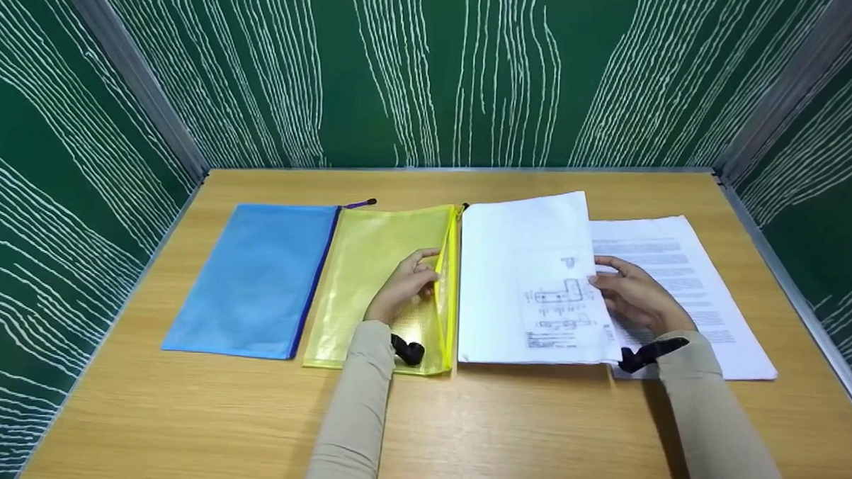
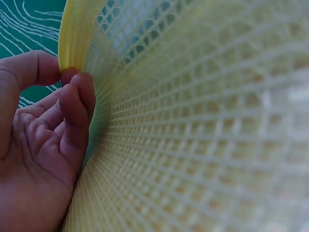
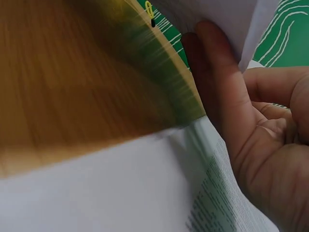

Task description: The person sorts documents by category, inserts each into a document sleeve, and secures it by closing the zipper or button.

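Note:
A yellow mesh zip pouch (image 1: 368, 266) lies at the middle of the table, its right edge parted along the zipper. My left hand (image 1: 404, 285) pinches that edge between thumb and fingers, and the left wrist view shows the yellow zipper band (image 2: 77, 38) at the fingertips. To the right, my right hand (image 1: 644, 297) grips the right side of some white paper (image 1: 514, 250) with a printed drawing. Its right side is raised off the table, fingers beneath. Under and beside it lies a stack of printed paper (image 1: 714, 306). How many sheets I hold cannot be told.
A blue zip pouch (image 1: 254, 283) with a dark purple zipper edge and pull lies flat at the left, against the yellow one. Green panels (image 1: 446, 77) with white wavy lines stand behind and at both sides of the wooden table (image 1: 504, 426).

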{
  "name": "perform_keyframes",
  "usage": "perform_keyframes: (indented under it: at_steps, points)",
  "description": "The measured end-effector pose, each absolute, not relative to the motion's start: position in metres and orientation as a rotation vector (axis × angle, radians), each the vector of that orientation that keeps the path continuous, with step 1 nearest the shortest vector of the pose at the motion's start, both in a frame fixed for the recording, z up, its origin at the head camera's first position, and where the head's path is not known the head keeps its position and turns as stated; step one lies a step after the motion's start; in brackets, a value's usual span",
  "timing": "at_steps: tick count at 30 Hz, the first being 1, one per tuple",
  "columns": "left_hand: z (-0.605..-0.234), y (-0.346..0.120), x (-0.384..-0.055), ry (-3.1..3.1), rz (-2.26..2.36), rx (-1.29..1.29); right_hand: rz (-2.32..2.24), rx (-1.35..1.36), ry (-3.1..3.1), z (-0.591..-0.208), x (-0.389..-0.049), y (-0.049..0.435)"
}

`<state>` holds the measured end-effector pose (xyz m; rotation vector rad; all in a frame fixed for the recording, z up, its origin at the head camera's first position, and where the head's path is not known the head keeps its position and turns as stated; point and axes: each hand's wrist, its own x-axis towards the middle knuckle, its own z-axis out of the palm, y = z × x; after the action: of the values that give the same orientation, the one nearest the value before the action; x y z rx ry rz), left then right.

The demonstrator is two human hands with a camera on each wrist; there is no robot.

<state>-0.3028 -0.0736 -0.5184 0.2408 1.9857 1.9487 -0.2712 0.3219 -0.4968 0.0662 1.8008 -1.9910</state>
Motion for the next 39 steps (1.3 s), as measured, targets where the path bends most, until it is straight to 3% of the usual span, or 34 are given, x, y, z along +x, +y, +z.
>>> perform_keyframes:
  at_steps: [39]
  points:
    - [-0.516,-0.075,-0.303,1.957,1.935,0.231,-2.03,0.117,1.756,-0.502,-0.271,0.298]
